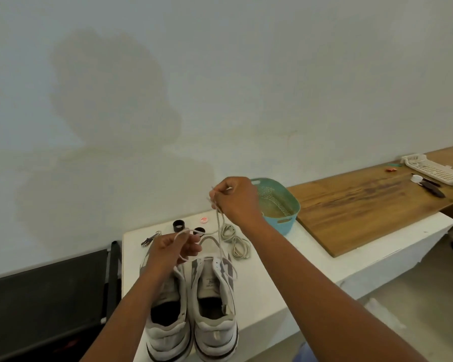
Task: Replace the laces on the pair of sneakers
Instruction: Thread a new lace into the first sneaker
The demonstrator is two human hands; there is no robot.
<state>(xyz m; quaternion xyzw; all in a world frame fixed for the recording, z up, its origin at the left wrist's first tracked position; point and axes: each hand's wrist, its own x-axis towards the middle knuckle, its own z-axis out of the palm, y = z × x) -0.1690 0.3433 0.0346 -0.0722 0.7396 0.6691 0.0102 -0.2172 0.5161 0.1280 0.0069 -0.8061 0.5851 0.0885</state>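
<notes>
Two white sneakers stand side by side on the white table (285, 267), heels toward me: the left sneaker (168, 327) and the right sneaker (215, 304). A white lace (221, 231) rises from the right sneaker's eyelets. My right hand (236, 199) pinches one end of it, raised above the shoes. My left hand (171, 248) grips the other part of the lace, just above the left sneaker's toe, which it hides. A coiled pile of beige laces (234, 239) lies beyond the shoes.
A teal perforated basket (280, 205) sits behind my right hand. Two black rings (179, 225), a small round red-and-white item (204, 219) and a metal tool (149, 240) lie at the table's far left. A wooden board (372, 199) extends right, carrying a white rack (437, 172). A dark surface (45, 304) lies left.
</notes>
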